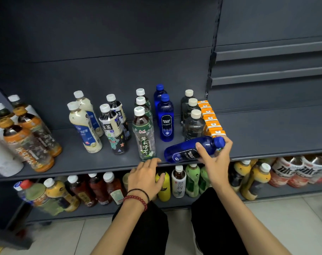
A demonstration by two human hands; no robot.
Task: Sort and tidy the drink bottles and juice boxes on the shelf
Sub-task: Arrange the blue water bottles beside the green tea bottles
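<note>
Glossy blue plastic bottle (pixel 186 150), matt grey shelf (pixel 83 162).

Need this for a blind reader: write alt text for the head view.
The right hand grips a blue soda bottle held on its side at the front of a dark shelf; the left hand rests open at its edge. Behind stand bottle rows and orange juice boxes.
</note>
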